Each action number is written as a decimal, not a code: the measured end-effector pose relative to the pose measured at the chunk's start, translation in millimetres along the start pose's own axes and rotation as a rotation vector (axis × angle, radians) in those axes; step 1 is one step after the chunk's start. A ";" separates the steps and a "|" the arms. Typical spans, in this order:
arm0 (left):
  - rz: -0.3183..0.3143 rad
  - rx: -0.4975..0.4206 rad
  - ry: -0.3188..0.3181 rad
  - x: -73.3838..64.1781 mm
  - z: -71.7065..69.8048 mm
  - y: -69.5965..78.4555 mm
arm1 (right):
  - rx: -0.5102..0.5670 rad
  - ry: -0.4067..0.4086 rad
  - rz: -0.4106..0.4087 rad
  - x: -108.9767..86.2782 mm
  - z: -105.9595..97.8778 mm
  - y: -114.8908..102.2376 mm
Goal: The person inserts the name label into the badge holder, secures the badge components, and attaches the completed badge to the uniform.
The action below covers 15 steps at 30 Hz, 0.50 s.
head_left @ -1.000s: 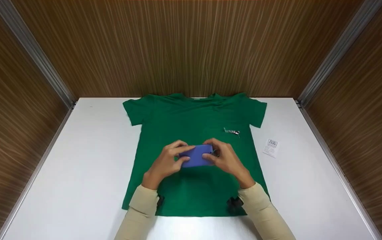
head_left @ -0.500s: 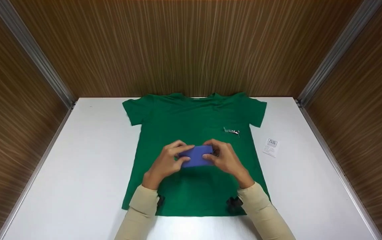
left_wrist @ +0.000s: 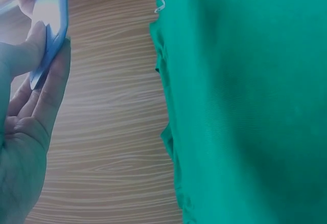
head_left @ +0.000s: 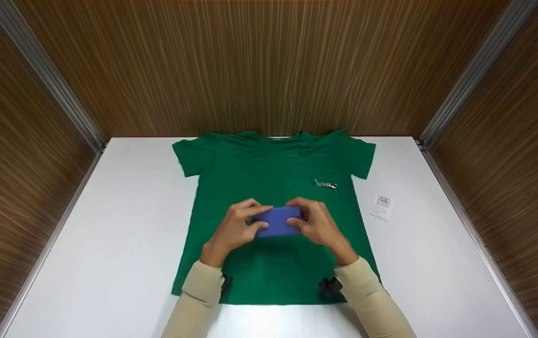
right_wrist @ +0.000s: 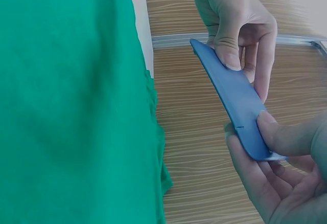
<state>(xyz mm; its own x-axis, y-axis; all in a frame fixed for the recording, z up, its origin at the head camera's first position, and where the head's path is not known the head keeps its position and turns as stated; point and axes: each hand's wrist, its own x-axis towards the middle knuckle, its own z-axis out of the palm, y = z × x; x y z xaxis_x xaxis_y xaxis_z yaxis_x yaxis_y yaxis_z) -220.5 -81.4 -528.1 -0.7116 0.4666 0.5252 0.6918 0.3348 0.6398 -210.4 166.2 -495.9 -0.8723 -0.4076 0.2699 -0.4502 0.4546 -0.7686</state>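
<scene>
Head view, pinching a smooth blue panel (head_left: 277, 219) by its ends with left hand (head_left: 234, 226) and right hand (head_left: 319, 224), pointing its long axis sideways above a green fabric shirt (head_left: 276, 270), left wrist view, tilting steeply, right wrist view, slanting diagonally, round-cornered.

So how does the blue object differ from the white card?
The blue object is held by the left hand and right hand; the white card lies on the table. The blue object shows no lettering, while the white card has dark print. Both look roughly rectangular.
</scene>
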 end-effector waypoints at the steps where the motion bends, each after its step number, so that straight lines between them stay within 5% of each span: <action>1: -0.002 -0.001 0.001 0.1 0.0 0.4 | 0.006 -0.008 0.006 0.0 -0.5 -0.4; 15: -0.035 -0.017 0.000 0.4 -2.3 2.8 | 0.027 -0.026 0.032 -0.1 -4.5 0.3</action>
<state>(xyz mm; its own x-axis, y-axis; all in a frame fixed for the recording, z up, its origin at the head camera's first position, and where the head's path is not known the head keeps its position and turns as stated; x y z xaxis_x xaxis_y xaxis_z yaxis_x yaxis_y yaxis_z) -219.1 -82.1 -524.8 -0.7355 0.4548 0.5022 0.6641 0.3373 0.6672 -211.3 169.9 -493.5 -0.8807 -0.4139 0.2301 -0.4166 0.4462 -0.7920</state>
